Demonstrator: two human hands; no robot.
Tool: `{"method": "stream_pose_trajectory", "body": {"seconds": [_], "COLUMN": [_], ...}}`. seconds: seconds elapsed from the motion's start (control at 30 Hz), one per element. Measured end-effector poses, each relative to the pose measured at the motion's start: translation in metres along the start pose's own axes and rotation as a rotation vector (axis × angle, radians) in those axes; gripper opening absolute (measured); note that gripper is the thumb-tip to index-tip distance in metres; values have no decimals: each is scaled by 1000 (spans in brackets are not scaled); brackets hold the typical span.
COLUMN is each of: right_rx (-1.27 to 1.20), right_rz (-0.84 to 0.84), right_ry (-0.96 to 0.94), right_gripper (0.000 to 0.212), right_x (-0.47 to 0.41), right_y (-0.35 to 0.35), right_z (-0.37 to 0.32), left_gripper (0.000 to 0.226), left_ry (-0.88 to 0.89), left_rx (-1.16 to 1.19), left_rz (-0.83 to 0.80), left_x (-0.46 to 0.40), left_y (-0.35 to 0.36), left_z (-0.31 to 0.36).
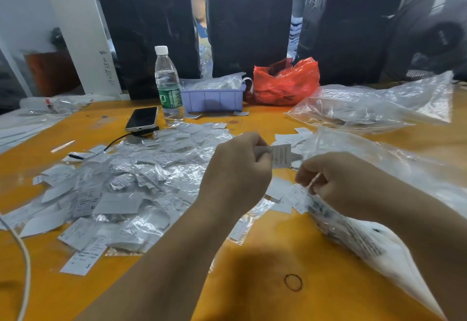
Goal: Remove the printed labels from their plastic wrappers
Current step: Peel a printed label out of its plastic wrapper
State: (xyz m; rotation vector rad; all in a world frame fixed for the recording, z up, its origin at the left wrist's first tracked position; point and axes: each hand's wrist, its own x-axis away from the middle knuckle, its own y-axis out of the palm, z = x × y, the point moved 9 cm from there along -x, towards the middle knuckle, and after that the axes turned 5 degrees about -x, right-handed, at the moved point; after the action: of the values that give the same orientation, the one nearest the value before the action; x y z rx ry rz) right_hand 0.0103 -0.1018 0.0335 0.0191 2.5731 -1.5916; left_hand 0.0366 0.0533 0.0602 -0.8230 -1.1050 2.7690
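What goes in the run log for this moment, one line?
left hand: grips printed label | right hand: pinches plastic wrapper | label: out of wrapper | pile of labels and wrappers: left on table

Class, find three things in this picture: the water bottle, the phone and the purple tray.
water bottle (168, 85): head view, on its clear body above the green label.
phone (142, 118): head view, middle of its dark screen.
purple tray (213, 99): head view, on its front wall.

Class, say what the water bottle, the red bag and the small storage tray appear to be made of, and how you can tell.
Water bottle: clear glossy plastic, see-through. Red bag: thin plastic film, crinkled, shiny. Storage tray: likely rigid matte plastic, lilac, ribbed wall.
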Motion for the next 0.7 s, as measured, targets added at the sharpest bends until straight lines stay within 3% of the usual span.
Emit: {"method": "stream_pose_trajectory", "body": {"seconds": [0.13, 0.27, 0.4, 0.7], "right_rx": [-131, 186, 320, 286], "right_rz": [63, 200, 48, 79], "right_ry": [-21, -59, -3, -127], "right_gripper": [49, 50, 18, 16], "right_x": [8, 25, 37, 39], "right_y": [-1, -15, 16, 26], "right_z": [4, -1, -3, -12], "left_gripper": [10, 11, 10, 10], "left_ry": [-45, -73, -35, -62], "left_rx": [7, 51, 71, 35], "left_rz": [-4, -27, -52, -115], "left_x": [7, 12, 16, 22], "left_y": [10, 13, 16, 29], "left_z": [-16, -28, -23, -25]}}
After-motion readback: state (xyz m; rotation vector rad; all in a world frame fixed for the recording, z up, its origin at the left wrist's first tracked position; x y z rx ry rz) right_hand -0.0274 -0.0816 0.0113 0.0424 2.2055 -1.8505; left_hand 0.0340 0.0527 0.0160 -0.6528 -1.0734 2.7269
